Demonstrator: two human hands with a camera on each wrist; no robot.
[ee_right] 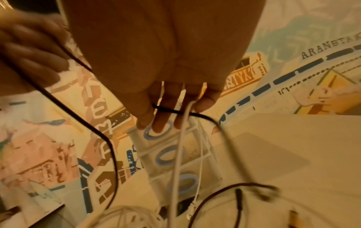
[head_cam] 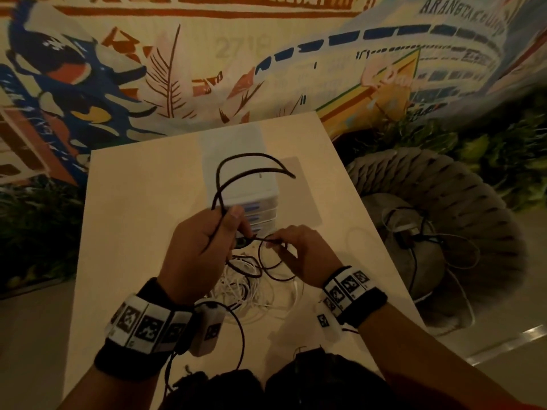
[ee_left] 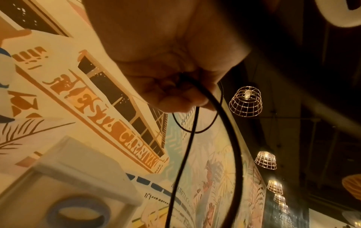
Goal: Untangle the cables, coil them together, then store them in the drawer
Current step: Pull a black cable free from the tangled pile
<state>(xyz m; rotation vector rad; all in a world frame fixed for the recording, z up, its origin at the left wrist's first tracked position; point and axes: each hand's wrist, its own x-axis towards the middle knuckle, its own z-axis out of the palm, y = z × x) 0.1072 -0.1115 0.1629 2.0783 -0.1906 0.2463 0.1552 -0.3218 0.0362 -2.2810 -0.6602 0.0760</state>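
My left hand (head_cam: pixel 232 227) grips a black cable (head_cam: pixel 220 173) in a fist above the white table (head_cam: pixel 133 217), and two loops of it arch up over the hand. In the left wrist view the black cable (ee_left: pixel 187 154) hangs from the curled fingers (ee_left: pixel 175 95). My right hand (head_cam: pixel 276 241) pinches the same cable just to the right. The black cable (ee_right: pixel 203 115) crosses its fingertips (ee_right: pixel 162 121), and a white cable (ee_right: pixel 176 162) runs down between them. A tangle of white cables (head_cam: pixel 239 287) lies under both hands. A small white drawer unit (head_cam: pixel 257 199) with blue handles stands behind.
A grey woven chair (head_cam: pixel 444 184) at the right holds more cables on its cushion (head_cam: pixel 414 232). Plants (head_cam: pixel 35 226) flank the table, and a painted mural wall (head_cam: pixel 207 69) stands behind it. Dark clothing (head_cam: pixel 266 389) lies at the near edge. Cage lamps (ee_left: pixel 246 101) hang overhead.
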